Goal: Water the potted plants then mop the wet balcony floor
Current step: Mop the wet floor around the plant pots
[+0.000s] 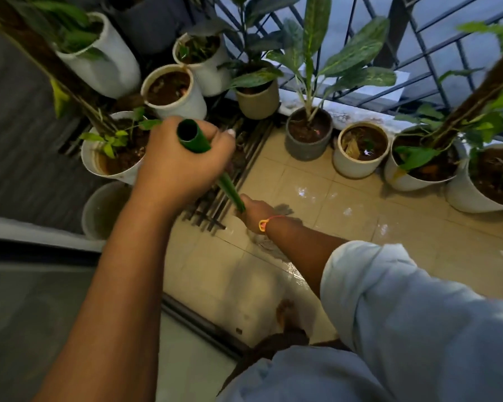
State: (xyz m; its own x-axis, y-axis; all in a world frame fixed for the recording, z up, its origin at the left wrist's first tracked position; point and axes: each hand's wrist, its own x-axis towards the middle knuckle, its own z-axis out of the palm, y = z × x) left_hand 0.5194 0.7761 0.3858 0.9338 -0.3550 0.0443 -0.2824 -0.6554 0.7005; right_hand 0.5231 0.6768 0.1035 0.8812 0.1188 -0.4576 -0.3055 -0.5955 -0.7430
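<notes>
- Left hand point(183, 161) clenched around upper end of green mop handle point(193, 137); open hollow tip protruding above fist.
- Handle slanting down and right from that fist, over dark floor grate point(244, 158).
- Right hand point(254, 213) closed on handle lower down, orange band at wrist.
- Grey mop head point(269, 245) just beyond right hand, blurred, on wet beige tiled floor point(360, 210).
- Potted plants point(308, 132) ranged beyond handle.

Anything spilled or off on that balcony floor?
Yes: water glistens on the floor tiles in front of the pots, with bright wet patches. Both hands hold the green mop handle, so mopping is underway. No pot is tipped.
</notes>
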